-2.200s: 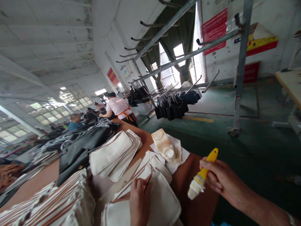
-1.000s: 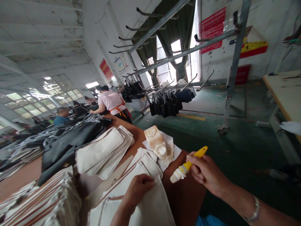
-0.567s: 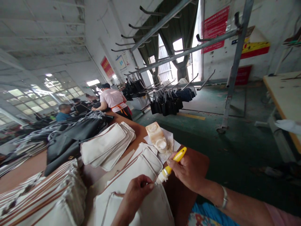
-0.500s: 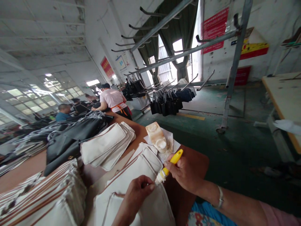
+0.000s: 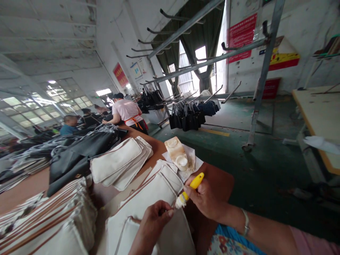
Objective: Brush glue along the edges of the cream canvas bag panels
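Observation:
My right hand (image 5: 203, 198) is closed round the yellow handle of a glue brush (image 5: 196, 181). Its bristles, coated in white paste, point down-left to the fingertips of my left hand (image 5: 156, 219). Those fingers are pinched together; whatever they hold is too small or hidden to name. Both hands are over a pile of cream fabric bag pieces (image 5: 148, 198) with brown edging. Just beyond the brush lies a stained plastic container (image 5: 175, 152) with white paste in its opening, resting on a white paper sheet (image 5: 198, 161).
Left of the hands are a stack of cream pieces (image 5: 117, 159), a thick row of cream pieces (image 5: 63, 219) and black bags (image 5: 79, 159). A wheeled metal rack (image 5: 261, 81) stands beyond the brown table (image 5: 223, 180). A co-worker (image 5: 127, 111) stands further along.
The view has shifted slightly. The brush handle has dipped a little with my right hand, its bristles still at my left fingertips. My left hand keeps its pinch.

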Motion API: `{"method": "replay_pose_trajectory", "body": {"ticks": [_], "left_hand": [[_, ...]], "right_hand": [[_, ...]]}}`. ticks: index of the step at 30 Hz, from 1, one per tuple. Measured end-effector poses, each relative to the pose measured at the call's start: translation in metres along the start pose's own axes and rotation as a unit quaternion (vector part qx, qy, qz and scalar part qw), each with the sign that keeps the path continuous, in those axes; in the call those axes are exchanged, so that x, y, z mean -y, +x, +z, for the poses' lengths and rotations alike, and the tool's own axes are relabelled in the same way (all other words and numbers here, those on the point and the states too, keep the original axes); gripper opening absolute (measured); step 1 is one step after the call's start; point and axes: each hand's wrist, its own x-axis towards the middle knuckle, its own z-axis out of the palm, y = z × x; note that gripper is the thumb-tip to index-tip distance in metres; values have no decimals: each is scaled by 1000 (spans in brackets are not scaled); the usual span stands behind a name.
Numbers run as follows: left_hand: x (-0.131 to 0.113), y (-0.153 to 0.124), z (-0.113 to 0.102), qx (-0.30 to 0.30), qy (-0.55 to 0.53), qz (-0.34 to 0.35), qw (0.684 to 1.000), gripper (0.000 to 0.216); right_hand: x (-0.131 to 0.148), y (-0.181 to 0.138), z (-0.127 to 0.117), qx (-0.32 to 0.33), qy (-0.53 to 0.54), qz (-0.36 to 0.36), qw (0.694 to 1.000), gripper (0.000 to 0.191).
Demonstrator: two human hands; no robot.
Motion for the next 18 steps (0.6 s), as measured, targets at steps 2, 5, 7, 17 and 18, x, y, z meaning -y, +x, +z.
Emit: {"method": "replay_pose_trajectory", "body": {"ticks": [2, 5, 7, 17, 18], "left_hand": [[2, -1, 2, -5, 35, -6, 999, 31], [1, -7, 7, -55, 125, -6, 991, 26], [-3, -15, 10, -78, 181, 13, 980, 27], [4, -56, 38, -185, 310, 299, 883, 21], [6, -59, 40, -198, 320, 314, 872, 20]], "right_hand": [[-3, 2, 1, -1, -12, 6, 1000, 22], [-8, 5, -10, -41, -54, 24, 997, 25], [-9, 5, -22, -66, -85, 36, 994, 27], [-10, 1, -21, -45, 231, 198, 951, 30], [-8, 0, -18, -33, 242, 205, 948, 30]]}}
